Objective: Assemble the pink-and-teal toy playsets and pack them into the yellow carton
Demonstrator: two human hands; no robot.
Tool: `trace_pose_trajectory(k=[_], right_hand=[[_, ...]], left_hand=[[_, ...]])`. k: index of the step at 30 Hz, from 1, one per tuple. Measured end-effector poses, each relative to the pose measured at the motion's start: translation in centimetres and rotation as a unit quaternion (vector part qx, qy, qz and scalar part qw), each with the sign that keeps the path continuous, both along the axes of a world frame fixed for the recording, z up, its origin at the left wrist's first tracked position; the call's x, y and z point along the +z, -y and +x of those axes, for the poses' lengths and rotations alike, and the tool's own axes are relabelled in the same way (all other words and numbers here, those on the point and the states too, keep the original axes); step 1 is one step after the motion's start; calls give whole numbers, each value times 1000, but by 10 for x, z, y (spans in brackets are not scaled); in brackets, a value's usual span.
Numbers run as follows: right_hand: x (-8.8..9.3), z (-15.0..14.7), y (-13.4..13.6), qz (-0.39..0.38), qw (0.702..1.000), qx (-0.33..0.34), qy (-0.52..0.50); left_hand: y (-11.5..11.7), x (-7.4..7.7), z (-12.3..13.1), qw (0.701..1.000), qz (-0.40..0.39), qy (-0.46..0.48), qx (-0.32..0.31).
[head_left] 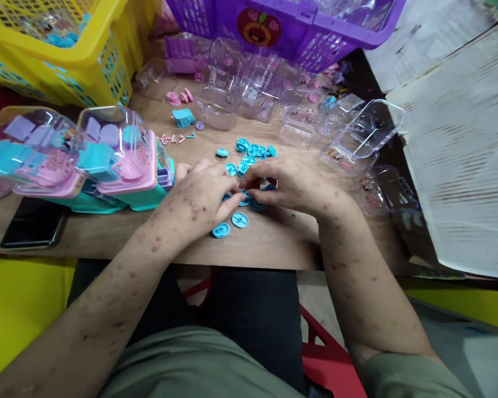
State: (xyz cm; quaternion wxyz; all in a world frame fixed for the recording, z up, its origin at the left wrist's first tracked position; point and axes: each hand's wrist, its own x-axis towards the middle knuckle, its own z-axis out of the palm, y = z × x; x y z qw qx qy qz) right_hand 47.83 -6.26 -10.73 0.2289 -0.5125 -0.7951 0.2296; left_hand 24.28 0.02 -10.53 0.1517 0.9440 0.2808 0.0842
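Brown, wood-like tabletop runs across the scene. A yellow plastic basket with slotted walls stands at the far left, and a purple plastic basket with a round red label at the far centre. A pale, worn flat panel fills the right side. Two pink-and-teal toy cases with clear domed lids sit side by side on the left, blue, lilac and pink pieces showing through their domes. Clear plastic hinged boxes crowd the far side below the purple basket and spread to the right.

The left hand and right hand meet over the near centre, fingers bent and fingertips close together, among blue plastic discs. I cannot tell whether either hand grips a disc; the fingers hide the spot.

A black phone lies at the near left, by the toy cases. A turquoise block-shaped piece rests farther off, left of centre. The discs lie scattered under and beyond the fingers, with two nearer the table's front edge. Smallest are pink hook-shaped bits, just nearer than the block.
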Motion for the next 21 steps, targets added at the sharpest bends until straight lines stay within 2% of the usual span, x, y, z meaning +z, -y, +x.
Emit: trace_pose_trajectory(k=[7,13,17,21], right_hand=[[3,-3,3,29,997,-4,65],[2,-4,4,38,997,24,67],[-1,-2,2,19,997,55,42],[-4,0,-2,0,998,55,16]], left_hand=[[6,1,-1,999,10,-6,38],[5,-4,-5,1000,15,12,12],[0,-2,-14,999,-1,39,-13],[-5,1,-24,999,-12,40,-18]])
